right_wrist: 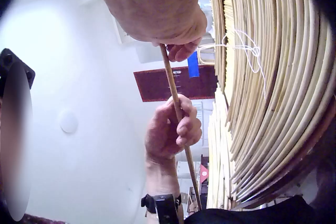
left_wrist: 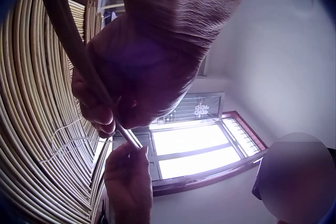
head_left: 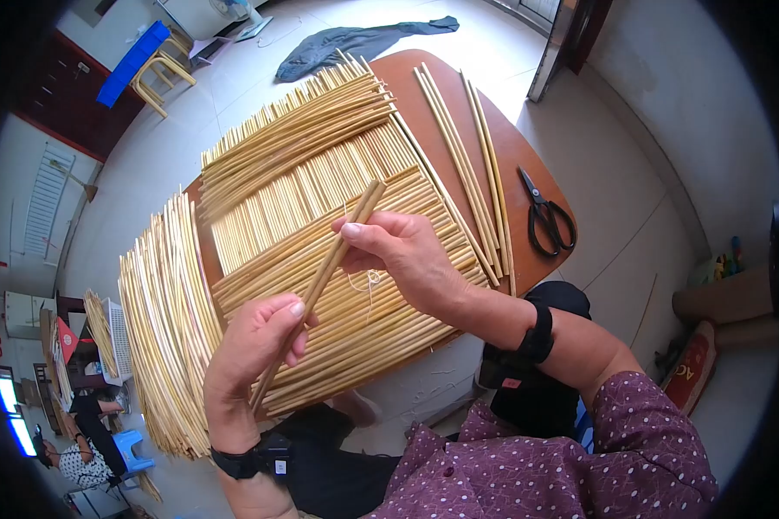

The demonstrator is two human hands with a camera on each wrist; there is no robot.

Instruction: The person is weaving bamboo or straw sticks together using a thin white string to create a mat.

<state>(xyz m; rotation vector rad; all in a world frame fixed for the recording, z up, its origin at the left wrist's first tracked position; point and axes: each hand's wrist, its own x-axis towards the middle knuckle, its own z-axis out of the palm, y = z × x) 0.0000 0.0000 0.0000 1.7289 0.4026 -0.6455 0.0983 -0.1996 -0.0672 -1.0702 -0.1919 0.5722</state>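
A pair of thin tan stalks [head_left: 325, 270], lying side by side, slants between the two hands in the head view. The left hand [head_left: 255, 342] grips the stalks lower down, its thumb along them. Higher up, the right hand [head_left: 407, 255] pinches them near their upper end with thumb and fingers. Under the hands lies a row of stalks [head_left: 372, 333] set closely parallel, and a loose white thread [head_left: 372, 278] trails over it. The right wrist view also shows the thread [right_wrist: 254, 53] in a loose tangle beside the hands.
A brown table [head_left: 407, 67] bears more stalk bundles [head_left: 294, 130], separate stalks [head_left: 459, 147] and black-handled scissors [head_left: 545, 216] at its right edge. Another thick bundle [head_left: 166, 320] stands out at the left. Dark cloth [head_left: 346, 48] lies on the floor beyond. A seated person [head_left: 82, 458] is far left.
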